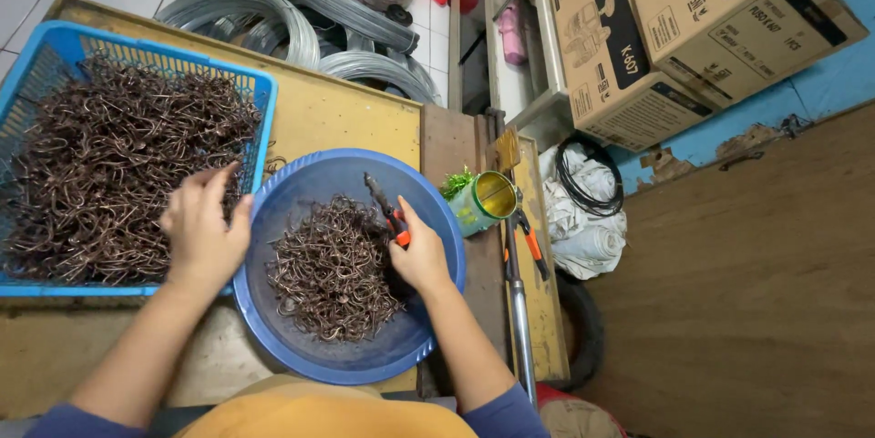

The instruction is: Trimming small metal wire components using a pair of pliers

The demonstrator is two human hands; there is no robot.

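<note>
The pliers (386,208), dark-jawed with orange grips, are clenched in the right hand (421,256) over the blue bowl (437,219) at the worktop's (319,114) front edge. Thin brown wire hooks (333,269) lie tangled in the bowl. The left hand (202,230) rests loose and open-fingered on more hooks (109,164) in the blue basket (55,46) at the left edge; whether it grips any is hard to make out. A green can (483,201) lies just right of the bowl.

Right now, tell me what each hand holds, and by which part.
The right hand holds pliers by their orange handles, jaws pointing away over the blue bowl. The left hand reaches into the blue basket; any grip is hidden.
</note>
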